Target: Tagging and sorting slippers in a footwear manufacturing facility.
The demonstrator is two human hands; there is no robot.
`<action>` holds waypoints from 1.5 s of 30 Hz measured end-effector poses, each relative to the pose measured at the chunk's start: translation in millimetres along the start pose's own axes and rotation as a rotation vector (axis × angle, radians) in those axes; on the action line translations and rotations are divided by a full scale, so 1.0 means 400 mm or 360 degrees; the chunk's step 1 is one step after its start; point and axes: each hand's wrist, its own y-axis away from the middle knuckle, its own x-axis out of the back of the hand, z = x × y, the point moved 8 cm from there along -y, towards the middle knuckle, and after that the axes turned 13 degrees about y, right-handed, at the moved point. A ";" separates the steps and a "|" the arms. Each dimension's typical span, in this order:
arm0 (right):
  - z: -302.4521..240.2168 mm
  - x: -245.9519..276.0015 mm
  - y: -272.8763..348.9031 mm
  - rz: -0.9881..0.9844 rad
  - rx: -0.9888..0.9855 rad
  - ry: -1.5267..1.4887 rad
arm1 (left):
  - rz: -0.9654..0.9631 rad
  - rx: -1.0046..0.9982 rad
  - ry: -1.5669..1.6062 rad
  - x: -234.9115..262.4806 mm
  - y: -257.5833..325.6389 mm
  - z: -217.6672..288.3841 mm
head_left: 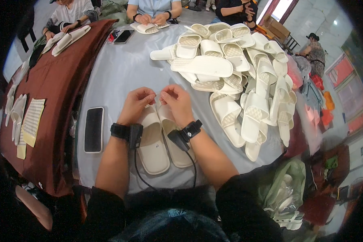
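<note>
A pair of cream slide slippers, a left slipper (154, 156) and a right slipper (182, 160), lies side by side on the grey tablecloth in front of me. Above their strap ends, my left hand (138, 105) is closed with thumb and fingertips pinched together. Close beside it, my right hand (177, 104) makes a similar pinch, the fingertips of both almost meeting. Whatever sits between them is too small to make out. Each wrist wears a black band with a small cabled device. To the right is a large heap of cream slippers (201, 66).
A phone (93, 131) lies left of my forearm, and another phone (123, 37) at the far edge. Across the table, a person (153, 10) handles slippers. A brown-covered table (54, 117) stands left, with paper sheets (33, 121). A green bag (292, 177) sits at lower right.
</note>
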 end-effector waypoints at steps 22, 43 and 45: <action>-0.003 -0.003 -0.009 -0.0033 0.0180 0.0354 | -0.0060 0.0006 -0.0035 0.007 -0.001 -0.008; 0.001 -0.008 -0.004 -0.0025 0.0130 0.0466 | -0.0022 0.0025 -0.0043 0.010 0.006 -0.003; -0.001 -0.008 -0.006 -0.0030 0.0140 0.0480 | -0.0047 0.0041 -0.0080 0.005 0.003 -0.003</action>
